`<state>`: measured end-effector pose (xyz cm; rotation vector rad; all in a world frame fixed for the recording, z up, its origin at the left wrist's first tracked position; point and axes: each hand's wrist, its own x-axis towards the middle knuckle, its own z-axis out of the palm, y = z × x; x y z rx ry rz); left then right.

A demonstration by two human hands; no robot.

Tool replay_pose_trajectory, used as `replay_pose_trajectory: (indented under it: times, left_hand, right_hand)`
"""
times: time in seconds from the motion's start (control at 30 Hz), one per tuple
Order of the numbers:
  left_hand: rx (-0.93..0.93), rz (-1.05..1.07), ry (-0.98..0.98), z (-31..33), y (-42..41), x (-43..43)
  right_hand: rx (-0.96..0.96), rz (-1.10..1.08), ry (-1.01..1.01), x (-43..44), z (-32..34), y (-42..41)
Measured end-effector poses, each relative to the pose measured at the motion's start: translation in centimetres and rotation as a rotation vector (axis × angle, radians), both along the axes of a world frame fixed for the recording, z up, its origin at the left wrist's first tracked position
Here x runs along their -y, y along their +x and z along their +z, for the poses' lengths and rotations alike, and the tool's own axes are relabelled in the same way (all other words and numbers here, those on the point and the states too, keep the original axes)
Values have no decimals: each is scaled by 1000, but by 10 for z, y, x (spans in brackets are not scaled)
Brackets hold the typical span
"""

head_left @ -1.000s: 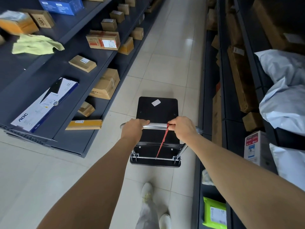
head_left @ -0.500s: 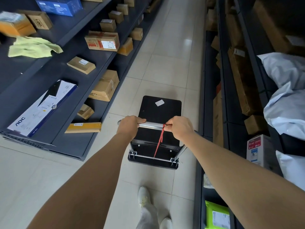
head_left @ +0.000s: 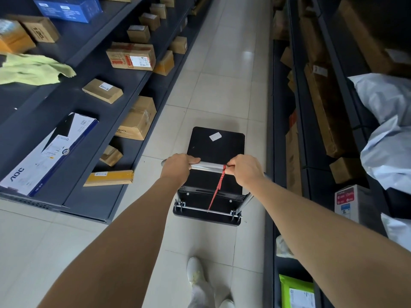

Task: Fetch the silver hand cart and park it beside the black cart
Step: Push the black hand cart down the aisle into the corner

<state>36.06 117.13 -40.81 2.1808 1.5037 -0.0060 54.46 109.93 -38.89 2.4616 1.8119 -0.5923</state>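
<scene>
The left hand (head_left: 178,168) is wrapped round the left end of the handle (head_left: 208,166) of the silver hand cart (head_left: 216,150), fingers curled over the tube. Far to the left of the cart, a dark shelf unit (head_left: 93,121) carries a yellow-green cloth (head_left: 33,68), a long white AOC box (head_left: 44,156) and brown cartons, with a flat yellow box (head_left: 109,177) on its lowest level, nearest the cart. The cart itself stands on the pale tiled floor (head_left: 222,85) in the aisle, its black deck stretching away from the person, a small white label (head_left: 215,136) lying on it. A red cord (head_left: 216,187) runs from the handle, just beside the right hand (head_left: 245,171), down to the bar at the cart's near edge. The right hand grasps the right end of the handle. Close alongside the cart on its right, a second shelf unit (head_left: 311,152) holds long brown cartons, grey bags (head_left: 389,130) and, lowest and nearest the person, a green parcel (head_left: 298,292).
</scene>
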Motion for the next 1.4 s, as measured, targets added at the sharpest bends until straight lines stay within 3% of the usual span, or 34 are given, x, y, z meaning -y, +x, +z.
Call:
replay_pose_trajectory:
  times: [0.57,0.87,1.4]
  left_hand:
    - [61,-61,68,-14,20,-94]
    - [94,-77,-47,-17,36,-154]
    - [107,2,-52,-10,73,-235]
  right_hand:
    - [-41,-138,-32,-82,8,12]
    - [-69,-231,-38,-125,18,18]
    - [-96,-265,-84,-205,29,45]
